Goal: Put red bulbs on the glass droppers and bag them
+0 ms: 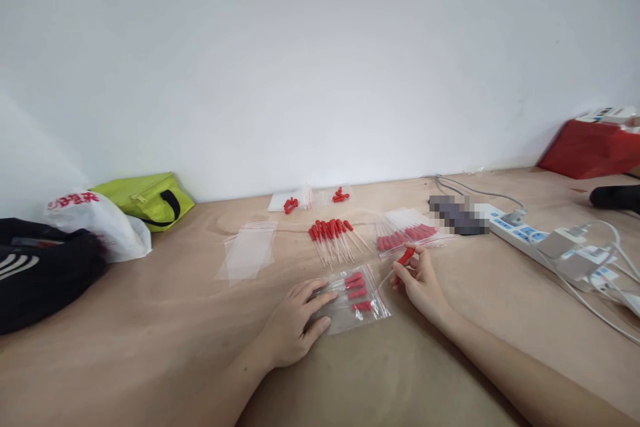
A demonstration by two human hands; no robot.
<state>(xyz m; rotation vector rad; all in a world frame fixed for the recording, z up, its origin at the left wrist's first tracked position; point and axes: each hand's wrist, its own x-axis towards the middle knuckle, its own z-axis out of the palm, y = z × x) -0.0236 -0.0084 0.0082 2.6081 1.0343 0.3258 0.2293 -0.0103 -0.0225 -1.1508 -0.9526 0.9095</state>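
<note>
My left hand [303, 323] lies with its fingers spread on the left side of a clear zip bag [340, 320]. Several droppers with red bulbs [357, 293] are inside that bag, bulbs toward its zip end on the right. My right hand [420, 283] pinches a single red-bulbed dropper [406, 256] by the bulb; its thin tube slants down-left toward the bag's zip edge. Whether the tip is within the opening I cannot tell. Beyond the hands is a loose pile of red-bulbed droppers [330, 233]. Filled zip bags [405, 230] lie just past my right hand.
Flat unfilled zip bags [249, 250] lie left of the pile. Small bags with red bulbs [291, 205] are near the wall. At right are a pixelated dark object [457, 215], a power strip [515, 230] with chargers and cables, and a red bag [590, 147]. Bags [145, 200] stand at left.
</note>
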